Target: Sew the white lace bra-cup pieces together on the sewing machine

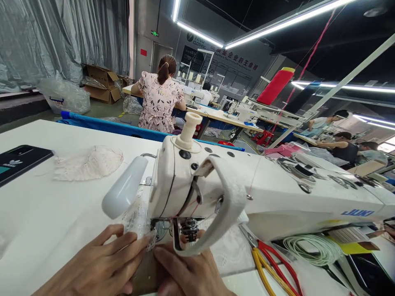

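A white sewing machine (210, 181) reaches in from the right, a red thread running down its head. White lace fabric (134, 216) passes beside the needle area, and more of it shows to the right of the machine head. On the lace, just left of the presser foot, my left hand (108, 259) lies with fingers stretched forward. My right hand (193, 269) is low in front of the needle area, its fingers bent in at the lace; the curved white guard (230, 201) partly hides them. The stitching point is mostly covered.
Shaped pale fabric (89, 162) and a dark phone (24, 160) lie on the white table at left. Scissors with red-and-yellow handles (271, 263), coiled pale cord (311, 248) and another phone (368, 269) are at right. A person (161, 96) sits beyond.
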`<state>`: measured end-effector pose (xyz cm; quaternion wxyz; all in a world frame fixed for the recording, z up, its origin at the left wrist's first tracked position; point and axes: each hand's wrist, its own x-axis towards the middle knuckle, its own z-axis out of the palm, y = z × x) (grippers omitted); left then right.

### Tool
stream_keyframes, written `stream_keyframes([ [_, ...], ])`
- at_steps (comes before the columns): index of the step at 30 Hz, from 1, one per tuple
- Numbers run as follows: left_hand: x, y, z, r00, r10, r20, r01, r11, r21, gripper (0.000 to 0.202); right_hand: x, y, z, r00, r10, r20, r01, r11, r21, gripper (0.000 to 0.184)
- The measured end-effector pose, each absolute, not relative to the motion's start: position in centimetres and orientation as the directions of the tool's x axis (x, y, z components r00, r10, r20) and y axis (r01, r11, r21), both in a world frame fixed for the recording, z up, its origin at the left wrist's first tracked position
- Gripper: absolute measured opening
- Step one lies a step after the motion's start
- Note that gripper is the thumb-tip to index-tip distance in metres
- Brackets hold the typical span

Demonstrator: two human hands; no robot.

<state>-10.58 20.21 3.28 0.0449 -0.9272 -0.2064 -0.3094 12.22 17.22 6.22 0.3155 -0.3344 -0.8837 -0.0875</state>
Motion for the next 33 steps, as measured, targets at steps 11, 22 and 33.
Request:
stream_keyframes([
  [11, -10.7, 20.0, 3.4, 0.734, 0.386, 0.560, 0.418, -0.905, 0.076, 0.027, 11.8, 17.1, 5.8, -0.574, 0.495, 0.653, 0.657, 0.754, 0.007, 0.048],
  [22, -10.2, 20.2, 4.3, 0.705, 0.356, 0.614, 0.447, -0.894, 0.005, 0.027, 10.6, 17.7, 4.0, -0.406, 0.430, 0.807, 0.724, 0.690, -0.004, 0.040],
  [33, -10.4, 20.9, 4.8, 0.704, 0.361, 0.612, 0.459, -0.889, -0.004, 0.028, 11.7, 17.8, 5.2, -0.541, 0.488, 0.684, 0.698, 0.715, 0.042, 0.055],
])
